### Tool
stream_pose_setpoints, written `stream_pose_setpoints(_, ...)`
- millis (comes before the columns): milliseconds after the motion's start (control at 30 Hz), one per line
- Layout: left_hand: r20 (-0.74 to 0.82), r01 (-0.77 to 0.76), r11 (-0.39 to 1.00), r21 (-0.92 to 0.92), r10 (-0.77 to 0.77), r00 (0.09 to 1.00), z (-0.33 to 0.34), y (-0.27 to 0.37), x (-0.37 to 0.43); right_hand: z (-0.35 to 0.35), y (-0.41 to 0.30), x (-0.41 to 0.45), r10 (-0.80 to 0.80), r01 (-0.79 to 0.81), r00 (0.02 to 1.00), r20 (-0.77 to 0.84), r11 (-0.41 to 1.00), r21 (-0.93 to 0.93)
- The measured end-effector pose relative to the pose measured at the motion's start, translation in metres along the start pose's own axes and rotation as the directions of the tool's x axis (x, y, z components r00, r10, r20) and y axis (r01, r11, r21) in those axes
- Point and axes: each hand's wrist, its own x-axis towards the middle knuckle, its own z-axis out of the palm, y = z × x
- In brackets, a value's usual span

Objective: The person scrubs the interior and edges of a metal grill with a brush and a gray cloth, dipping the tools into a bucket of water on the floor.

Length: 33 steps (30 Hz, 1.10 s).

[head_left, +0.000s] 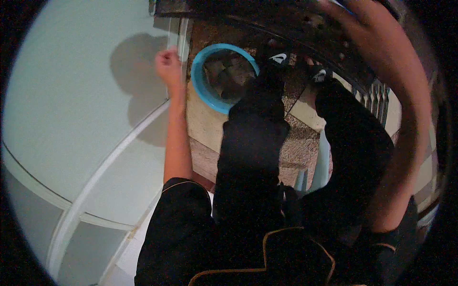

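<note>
My left hand point(169, 68) is raised beside a pale greenish panel, near its metal-edged frame, with its fingers curled and nothing visible in them; it is a little blurred. To its right, a round light-blue plastic basin point(203, 91) stands on the tiled floor, with a dark interior whose contents are unclear. My right hand point(345, 14) reaches to the top edge of the view, strongly blurred and partly cut off. A small white and blue thing point(340, 3) shows beside it; whether the hand holds it is unclear.
My knees and legs in black trousers fill the middle, and dark shoes with white marks point(278, 58) stand right of the basin. Between my legs shows part of a pale blue-green plastic object point(322, 161). A dark ledge point(257, 26) crosses the top; a slotted grate point(375, 102) lies at right.
</note>
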Motion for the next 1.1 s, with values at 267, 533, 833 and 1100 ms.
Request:
stream_pose_setpoints(267, 0.865, 0.960, 0.155, -0.231, -0.419, 0.276, 0.089, -0.211, -0.087, 0.027, 0.024, 0.022, -0.253, 0.242, 0.961, -0.112, 0.965, -0.101)
stream_pose_setpoints(533, 0.246, 0.178, 0.938, 0.297, -0.256, 0.935, 0.131, -0.245, -0.104, 0.035, 0.094, 0.052, -0.262, 0.268, 0.949, -0.175, 0.963, 0.013)
stream_pose_setpoints(833, 0.542, -0.231, 0.817, 0.529, -0.116, 0.832, 0.133, -0.236, -0.119, 0.051, 0.055, 0.058, -0.268, 0.279, 0.944, -0.195, 0.960, 0.030)
stream_pose_setpoints(1100, 0.408, -0.041, 0.994, 0.103, -0.004, 0.913, 0.104, -0.239, -0.109, 0.041, 0.067, 0.059, -0.303, 0.346, 0.918, -0.257, 0.928, 0.140)
